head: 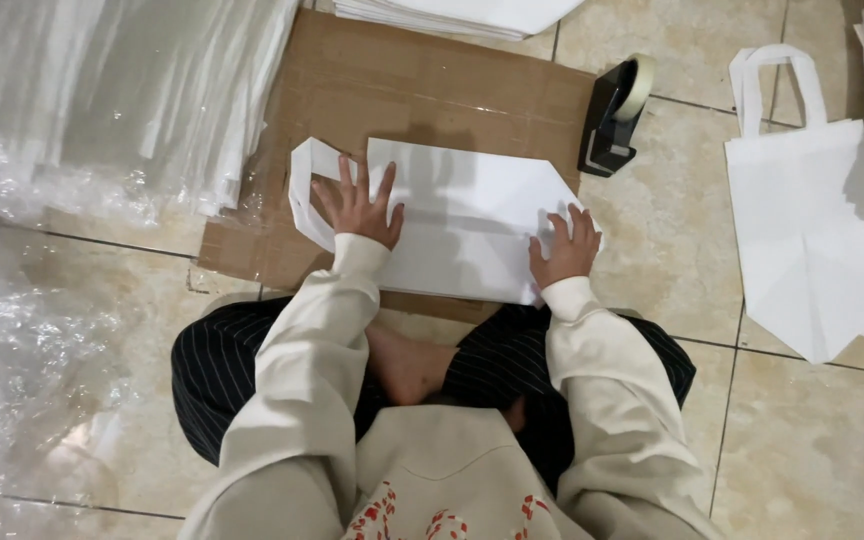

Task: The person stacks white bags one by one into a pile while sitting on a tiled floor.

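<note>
Bag [462,225] of white non-woven fabric lies flat on a brown cardboard sheet [392,90] on the tiled floor [812,440], one corner already folded in, handles [304,190] still sticking out. Left hand [360,208] presses flat, fingers spread, by the handles; right hand [562,245] pins the folded end. Finished bag [802,240] lies nearby; black tape dispenser [612,115] just beside the cardboard.

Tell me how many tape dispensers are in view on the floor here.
1. The black tape dispenser stands on the tiled floor at the right edge of the cardboard sheet, beyond the right hand. Others could be hidden under the piles.
</note>
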